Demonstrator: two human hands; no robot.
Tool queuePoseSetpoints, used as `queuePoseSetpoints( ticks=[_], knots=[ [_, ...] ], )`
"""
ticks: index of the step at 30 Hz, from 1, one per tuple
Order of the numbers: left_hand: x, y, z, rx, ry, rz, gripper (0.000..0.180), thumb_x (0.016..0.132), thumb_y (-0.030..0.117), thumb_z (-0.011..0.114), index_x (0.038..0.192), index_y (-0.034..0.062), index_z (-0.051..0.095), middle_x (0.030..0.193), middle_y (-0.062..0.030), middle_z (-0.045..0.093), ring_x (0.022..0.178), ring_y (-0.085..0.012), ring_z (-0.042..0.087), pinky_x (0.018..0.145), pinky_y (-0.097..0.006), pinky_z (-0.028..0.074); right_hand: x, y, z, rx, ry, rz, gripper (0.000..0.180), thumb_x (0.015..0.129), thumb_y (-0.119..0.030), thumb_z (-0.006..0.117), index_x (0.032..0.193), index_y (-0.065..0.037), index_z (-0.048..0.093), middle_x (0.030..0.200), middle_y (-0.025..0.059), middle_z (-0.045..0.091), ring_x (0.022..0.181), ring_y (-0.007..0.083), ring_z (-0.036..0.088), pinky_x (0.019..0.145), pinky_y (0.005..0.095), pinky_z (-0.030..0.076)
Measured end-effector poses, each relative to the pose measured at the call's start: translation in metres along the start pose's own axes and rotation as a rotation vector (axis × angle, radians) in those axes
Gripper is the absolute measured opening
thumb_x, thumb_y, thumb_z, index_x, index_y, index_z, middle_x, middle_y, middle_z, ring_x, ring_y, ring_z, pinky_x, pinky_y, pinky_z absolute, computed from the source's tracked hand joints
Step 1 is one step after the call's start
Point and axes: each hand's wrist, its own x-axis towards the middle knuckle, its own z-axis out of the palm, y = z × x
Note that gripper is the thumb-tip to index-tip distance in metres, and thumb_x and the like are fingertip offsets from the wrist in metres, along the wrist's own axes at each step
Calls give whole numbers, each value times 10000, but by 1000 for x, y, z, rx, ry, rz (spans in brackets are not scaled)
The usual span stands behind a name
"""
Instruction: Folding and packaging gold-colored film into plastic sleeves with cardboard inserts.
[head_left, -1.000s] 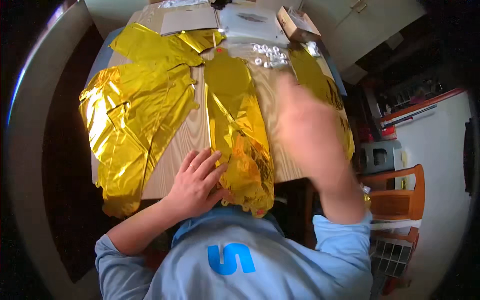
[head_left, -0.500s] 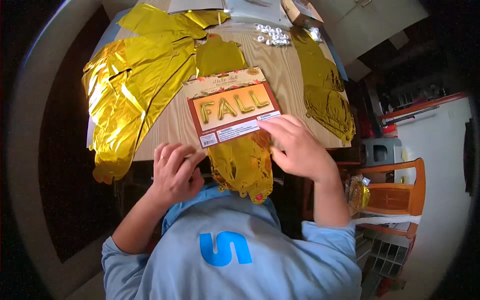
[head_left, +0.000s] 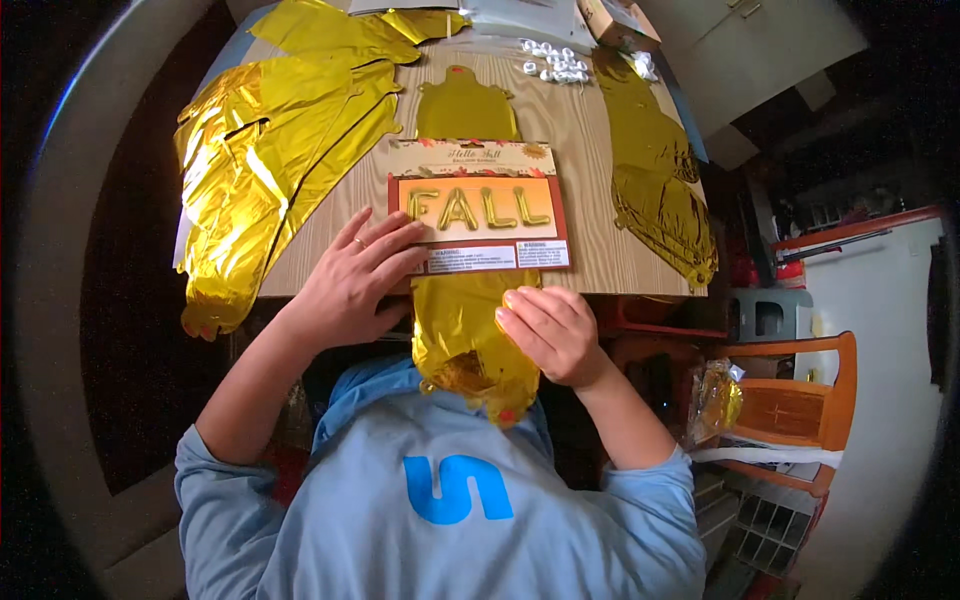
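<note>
A printed cardboard header card (head_left: 482,206), with pictured gold letter balloons, lies across a flat gold foil balloon (head_left: 458,315) at the table's near edge. The foil shows above and below the card; its lower end hangs off the table toward my shirt. My left hand (head_left: 352,275) rests on the card's left edge with fingers stretched out. Below the card, my right hand (head_left: 556,335) has its fingers curled over the right edge of the foil, which it pinches.
Large crumpled gold foil balloons (head_left: 290,150) cover the table's left side, and another gold foil piece (head_left: 650,170) lies at the right. Small white coils (head_left: 556,66), clear plastic sheets (head_left: 525,22) and an open box (head_left: 618,24) are at the back. A wooden chair (head_left: 790,400) stands right.
The card has turned from tilted to nearly straight. My left hand has opened and moved up onto it. My right hand has come off the card's corner down to the foil's edge.
</note>
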Motion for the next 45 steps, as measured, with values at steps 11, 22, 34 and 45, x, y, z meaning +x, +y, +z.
queuePoseSetpoints(
  ticks=[11,22,34,45],
  knots=[
    [-4,-1,24,11,158,126,301,842,106,715,1129,66,633,1321,-113,624,1312,-318,558,1117,-521,420,-2,-6,4,65,-28,20,253,920,-151,589,1126,-51,696,1171,116,694,1125,254,638,932,403,521],
    [-5,-3,27,-8,156,133,330,853,117,700,1168,51,625,1345,-133,618,1325,-329,551,1127,-506,425,-3,-2,5,10,2,64,263,941,-154,603,1173,-61,685,1241,102,663,1152,257,609,972,409,494],
    [-5,-4,29,-67,266,84,270,807,111,751,1057,59,663,1228,-100,702,1202,-280,652,1076,-498,459,10,23,13,121,21,300,231,889,-204,637,1074,-78,695,1081,71,667,999,263,620,879,404,479],
    [1,13,37,-376,400,-389,732,780,123,820,1417,47,469,982,-83,726,926,-289,702,838,-382,544,30,20,21,162,143,761,399,801,-146,827,1075,-49,555,1035,143,574,909,339,587,796,424,479]
  ],
)
